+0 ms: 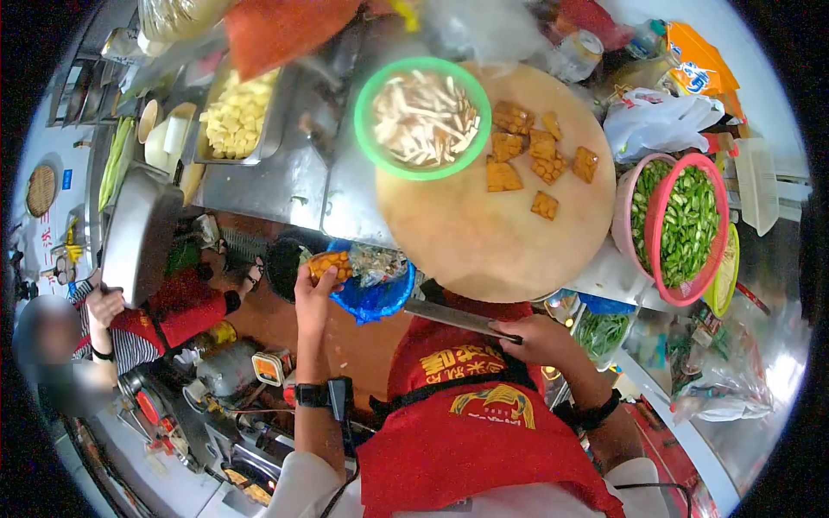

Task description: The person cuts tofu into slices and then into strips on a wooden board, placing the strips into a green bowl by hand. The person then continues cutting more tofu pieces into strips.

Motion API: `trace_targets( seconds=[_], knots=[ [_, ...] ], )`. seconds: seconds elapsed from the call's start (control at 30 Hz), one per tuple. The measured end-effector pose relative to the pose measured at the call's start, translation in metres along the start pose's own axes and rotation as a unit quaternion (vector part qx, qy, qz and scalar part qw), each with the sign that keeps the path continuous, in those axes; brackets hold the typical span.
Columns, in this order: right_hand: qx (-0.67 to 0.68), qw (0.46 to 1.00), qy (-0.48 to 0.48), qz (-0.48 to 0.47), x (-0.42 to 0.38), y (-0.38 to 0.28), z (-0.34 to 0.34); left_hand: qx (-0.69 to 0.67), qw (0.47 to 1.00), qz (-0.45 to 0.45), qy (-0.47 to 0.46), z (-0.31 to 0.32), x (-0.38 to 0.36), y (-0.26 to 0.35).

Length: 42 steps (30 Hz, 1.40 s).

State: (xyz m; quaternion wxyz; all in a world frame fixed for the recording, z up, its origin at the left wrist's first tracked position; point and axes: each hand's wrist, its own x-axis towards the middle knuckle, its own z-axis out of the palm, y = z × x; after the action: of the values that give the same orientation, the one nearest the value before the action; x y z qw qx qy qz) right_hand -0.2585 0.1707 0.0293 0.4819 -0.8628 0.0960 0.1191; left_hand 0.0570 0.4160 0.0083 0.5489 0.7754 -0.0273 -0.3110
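My left hand [316,287] pinches a brown block of scored tofu [337,262], or something much like it, beside a blue-lined bin [373,304] that contains scraps. My right hand [540,339] is wrapped around the handle of a kitchen knife [453,317], its wide blade pointing left in front of my apron. On the round cutting board [492,235] lie several more brown pieces [545,205], apart from both hands. A green basin [361,129] of pale cut strips [425,121] rests on the board's far left part.
Pink baskets [654,250] of sliced green peppers [693,226] stand right of the board. A metal tray [268,129] of yellow chunks [233,116] is at the far left. Another person [164,319] at left holds a metal container [142,233]. Plastic bags [661,121] crowd the back right.
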Motion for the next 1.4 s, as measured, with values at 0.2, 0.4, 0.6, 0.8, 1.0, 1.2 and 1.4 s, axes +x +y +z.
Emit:
trace_targets(
  seconds=[0.2, 0.4, 0.6, 0.8, 1.0, 1.2, 1.4],
  knots=[
    [0.048, 0.994, 0.055, 0.083, -0.014, 0.003, -0.013, 0.056, 0.988, 0.064, -0.129, 0.058, 0.017, 0.03],
    [0.133, 0.938, 0.176, 0.268, -0.049, 0.022, -0.019, 0.359, 0.833, 0.394, -0.151, 0.159, 0.038, 0.016],
    [0.247, 0.873, 0.232, 0.352, -0.031, 0.007, -0.025, 0.476, 0.766, 0.39, -0.187, 0.201, 0.025, 0.01],
    [0.173, 0.896, 0.235, 0.336, -0.015, 0.03, -0.001, 0.484, 0.729, 0.44, -0.203, 0.196, 0.054, 0.001],
    [0.224, 0.886, 0.225, 0.337, 0.001, 0.015, -0.011, 0.443, 0.78, 0.407, -0.173, 0.2, 0.036, 0.026],
    [0.205, 0.893, 0.232, 0.328, 0.005, 0.017, -0.016, 0.441, 0.782, 0.377, -0.229, 0.198, 0.042, 0.016],
    [0.207, 0.894, 0.241, 0.315, 0.006, 0.021, -0.01, 0.404, 0.803, 0.385, -0.21, 0.19, 0.034, 0.005]
  ],
)
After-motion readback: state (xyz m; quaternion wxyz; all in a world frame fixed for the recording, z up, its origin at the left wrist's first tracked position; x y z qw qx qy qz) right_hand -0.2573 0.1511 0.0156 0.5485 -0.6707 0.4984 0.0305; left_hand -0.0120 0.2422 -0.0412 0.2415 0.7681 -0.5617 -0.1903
